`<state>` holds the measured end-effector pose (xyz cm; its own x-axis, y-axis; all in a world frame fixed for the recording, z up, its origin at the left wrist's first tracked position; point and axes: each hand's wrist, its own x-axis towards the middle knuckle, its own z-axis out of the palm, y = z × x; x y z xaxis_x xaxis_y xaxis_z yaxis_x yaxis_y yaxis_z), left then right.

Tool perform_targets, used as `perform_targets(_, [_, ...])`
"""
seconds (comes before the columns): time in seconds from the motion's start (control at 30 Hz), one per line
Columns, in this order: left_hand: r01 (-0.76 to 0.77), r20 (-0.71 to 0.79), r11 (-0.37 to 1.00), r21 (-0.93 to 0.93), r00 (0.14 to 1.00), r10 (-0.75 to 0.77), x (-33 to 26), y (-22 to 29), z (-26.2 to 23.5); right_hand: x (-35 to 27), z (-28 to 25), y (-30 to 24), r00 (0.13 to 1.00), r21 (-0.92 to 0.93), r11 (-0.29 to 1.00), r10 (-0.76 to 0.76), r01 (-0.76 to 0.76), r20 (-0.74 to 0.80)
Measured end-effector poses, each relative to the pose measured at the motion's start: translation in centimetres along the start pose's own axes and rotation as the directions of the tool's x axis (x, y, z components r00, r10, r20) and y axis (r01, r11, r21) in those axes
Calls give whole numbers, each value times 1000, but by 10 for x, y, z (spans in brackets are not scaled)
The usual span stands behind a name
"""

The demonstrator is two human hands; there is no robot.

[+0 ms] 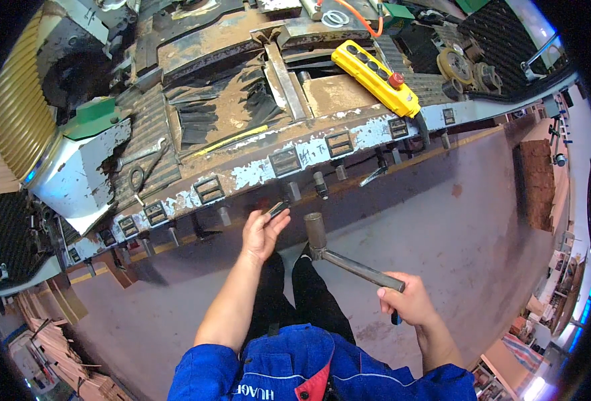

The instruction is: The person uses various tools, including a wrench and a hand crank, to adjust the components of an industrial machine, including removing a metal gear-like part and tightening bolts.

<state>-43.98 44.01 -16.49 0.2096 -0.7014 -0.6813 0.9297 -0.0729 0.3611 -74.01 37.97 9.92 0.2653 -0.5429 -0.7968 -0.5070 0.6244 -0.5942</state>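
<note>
My right hand (pixel 409 301) is wrapped round the handle of a tubular socket wrench (pixel 359 266). At the handle's far end, the wrench's short, wide tube stands crosswise, apart from the machine. A small blue-and-black end of something (pixel 395 317) sticks out below the right fingers; its kind is hidden. Farther left, my left hand (pixel 262 234) pinches a small dark piece with a brass-coloured strip (pixel 277 209) between thumb and fingers. That hand is just below the machine's front edge (pixel 249 175), near a row of downward-pointing bolts (pixel 320 186).
A yellow push-button control box (pixel 376 77) with a red button lies on the dusty machine bed. An open-end wrench (pixel 142 154) and scissors (pixel 150 170) rest at the left, near a ribbed yellow hose (pixel 18 107). Stacked brown sheets (pixel 537 184) stand at the right.
</note>
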Motion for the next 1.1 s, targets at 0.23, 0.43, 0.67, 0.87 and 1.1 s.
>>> perform_targets(0.23, [157,142,933,325,967,-212,-55,-52,41,36,-10,-21,996,49,999,-8,4,90])
perform_targets(0.43, [76,64,910,407,992,-112,-53,-57,59,83,-56,-10,994,248,966,-88,68,71])
perform_targets(0.67, [21,-131,834,552,990,61,-53,-70,78,167,-87,39,987,203,966,-160,162,-29])
perform_targets(0.87, [21,-176,761,648,977,123,-54,-64,85,200,-79,67,993,294,948,-120,121,-22])
perform_targets(1.1, [7,-134,827,562,988,83,-49,-59,92,204,-86,52,984,219,959,-175,181,-44])
